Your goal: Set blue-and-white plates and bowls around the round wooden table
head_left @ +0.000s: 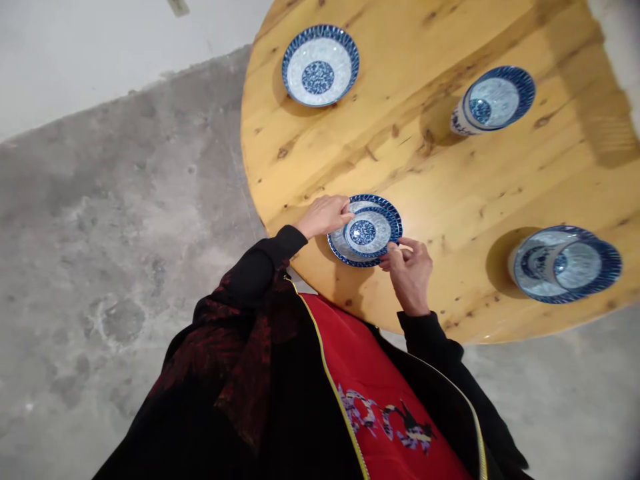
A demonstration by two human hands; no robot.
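A small blue-and-white bowl [383, 229] sits over the middle of a larger blue-rimmed bowl [341, 251] at the near edge of the table. My left hand [325, 215] grips the small bowl's rim at its upper left, thumb inside. On the lower right, my right hand [411, 270] is closed at the rim, with thumb and fingers pinching the small bowl where the two rims nearly meet. Whether the small bowl rests in the larger one or is held just above it, I cannot tell.
On the round wooden table [350, 157] stand a patterned bowl [321, 67] at the far left, a stack of bowls [495, 100] at the far right and another bowl stack [565, 267] at the near right. Concrete floor [125, 220] lies left of the table, beside a white wall.
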